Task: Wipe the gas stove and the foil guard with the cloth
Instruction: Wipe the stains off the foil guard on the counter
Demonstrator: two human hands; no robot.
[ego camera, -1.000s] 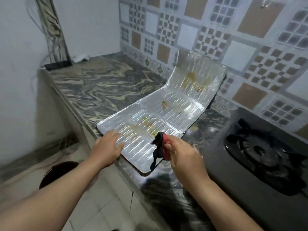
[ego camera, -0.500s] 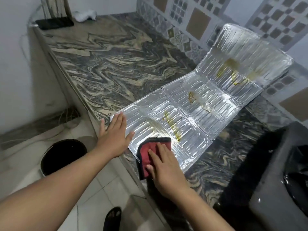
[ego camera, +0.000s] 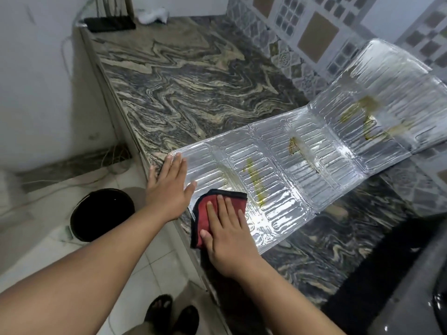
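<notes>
The silver foil guard [ego camera: 297,170] lies unfolded on the marble counter, its far panel leaning up against the tiled wall. Yellow-brown grease streaks mark several of its panels. A red cloth with a black edge [ego camera: 208,209] lies flat on the guard's near corner. My right hand [ego camera: 227,235] presses on the cloth with straight fingers. My left hand [ego camera: 169,187] lies flat on the guard's near left edge, fingers spread. Only a dark corner of the gas stove [ego camera: 420,281] shows at the lower right.
The marble counter [ego camera: 188,85] stretches back to a black box [ego camera: 110,23] and a white rag [ego camera: 154,15] in the far corner. A black bucket [ego camera: 101,213] stands on the tiled floor below the counter's edge. Sandalled feet [ego camera: 174,315] show at the bottom.
A second ago my right hand gripped the bunched cloth above the guard; it has since laid the cloth flat and presses it down. The view has shifted left and down, so most of the stove is out of frame.
</notes>
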